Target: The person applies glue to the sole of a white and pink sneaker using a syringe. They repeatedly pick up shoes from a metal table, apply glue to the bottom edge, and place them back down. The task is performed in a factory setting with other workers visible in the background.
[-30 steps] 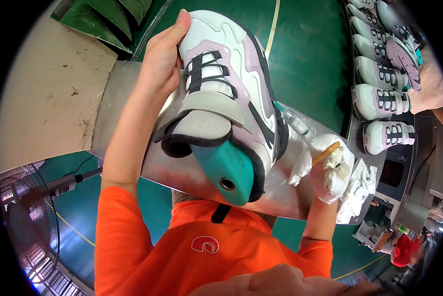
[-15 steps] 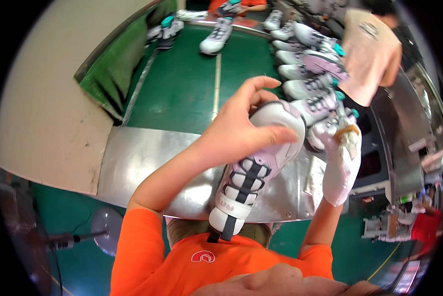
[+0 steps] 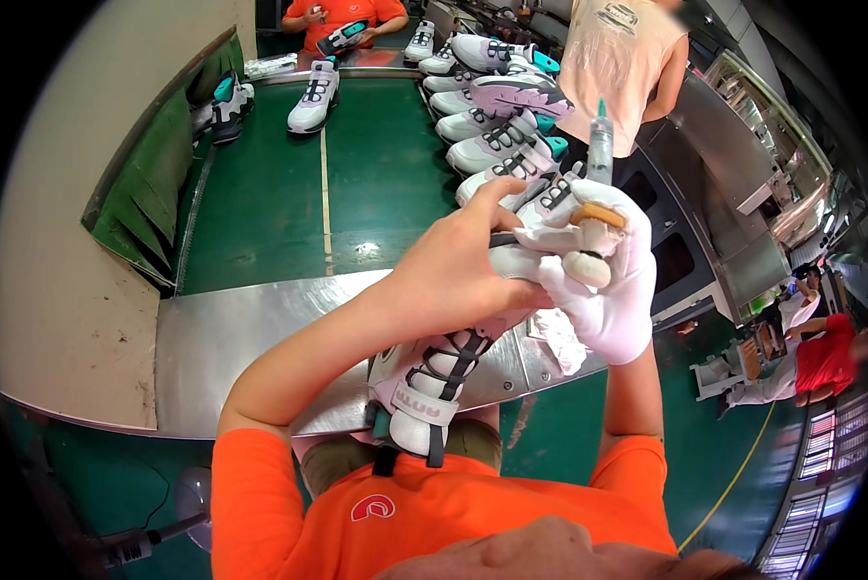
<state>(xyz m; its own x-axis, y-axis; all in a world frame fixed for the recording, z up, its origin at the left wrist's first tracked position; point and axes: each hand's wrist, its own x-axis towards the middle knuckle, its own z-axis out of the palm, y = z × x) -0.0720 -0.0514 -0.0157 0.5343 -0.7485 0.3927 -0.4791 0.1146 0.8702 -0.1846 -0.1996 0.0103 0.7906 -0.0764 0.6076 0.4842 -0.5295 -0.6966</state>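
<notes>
A white and pale pink sneaker (image 3: 442,379) with black laces lies over the metal edge of the bench, heel toward my body. My bare left hand (image 3: 458,266) is closed around its toe, thumb on the near side. My right hand (image 3: 613,290), in a white glove, holds a clear syringe (image 3: 600,155) with a teal tip pointing up and away. An orange-brown ring sits around the syringe between my gloved fingers. The glove's fingers meet the sneaker's toe and hide part of it.
A green conveyor belt (image 3: 260,208) runs ahead, with a row of sneakers (image 3: 492,150) along its right side and a single sneaker (image 3: 313,97) near its far end. A crumpled white cloth (image 3: 556,340) lies on the metal ledge (image 3: 250,338). Co-workers stand beyond and at right.
My right hand has come left with the syringe and now reaches the sneaker's toe. The sneaker and my left hand have shifted slightly, and the view has turned right.
</notes>
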